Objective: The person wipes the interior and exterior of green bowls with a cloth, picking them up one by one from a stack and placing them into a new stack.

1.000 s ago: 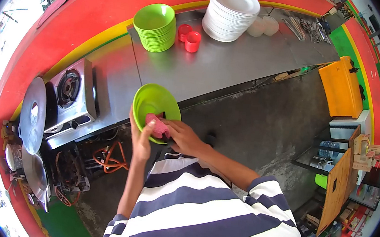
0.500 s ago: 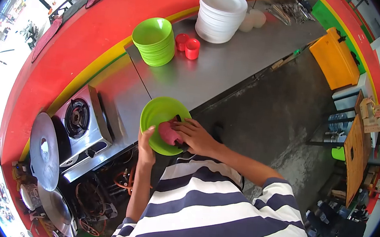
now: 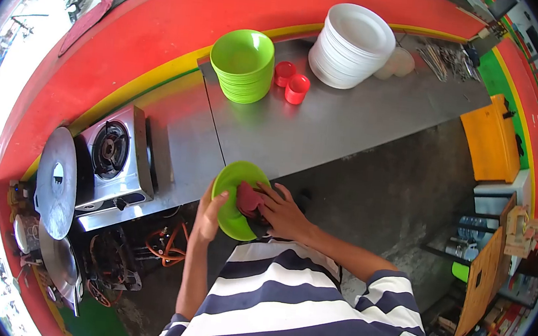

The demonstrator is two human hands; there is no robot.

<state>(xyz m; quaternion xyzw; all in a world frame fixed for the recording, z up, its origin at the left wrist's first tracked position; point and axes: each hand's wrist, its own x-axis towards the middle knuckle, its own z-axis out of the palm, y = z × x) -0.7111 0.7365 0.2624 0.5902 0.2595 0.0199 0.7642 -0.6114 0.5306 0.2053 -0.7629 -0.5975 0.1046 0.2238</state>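
Lid (image 3: 56, 180): far left, grey and round, propped beside the stove.
Stove (image 3: 113, 150): single burner, at the left end of the counter (image 3: 326, 121).
Left hand (image 3: 207, 216): cups the bowl's left rim from outside. The fingers (image 3: 218, 199) are pressed together against the wall, the thumb over the edge.
Bowl (image 3: 229, 187): green, held off the counter's near edge in front of my chest. It is tipped on its side, with the mouth facing right towards my other hand.
Cloth (image 3: 248, 198): pinkish-red, bunched inside the bowl, against its right inner wall.
Right hand (image 3: 285, 214): reaches in from the right, its fingers (image 3: 267, 196) curled down onto the cloth and pinning it to the bowl.
Relation: the bowl sits between my hands, left hand behind it and right hand at its open side. The right hand is the one nearer the cloth.
Bowl stack (image 3: 243, 67): green, well apart on the counter's far side.
Cups (image 3: 291, 82): two, red, just right of the stack.
Plates (image 3: 354, 46): white pile, further right.
Bin (image 3: 492, 139): yellow, on the floor at far right.
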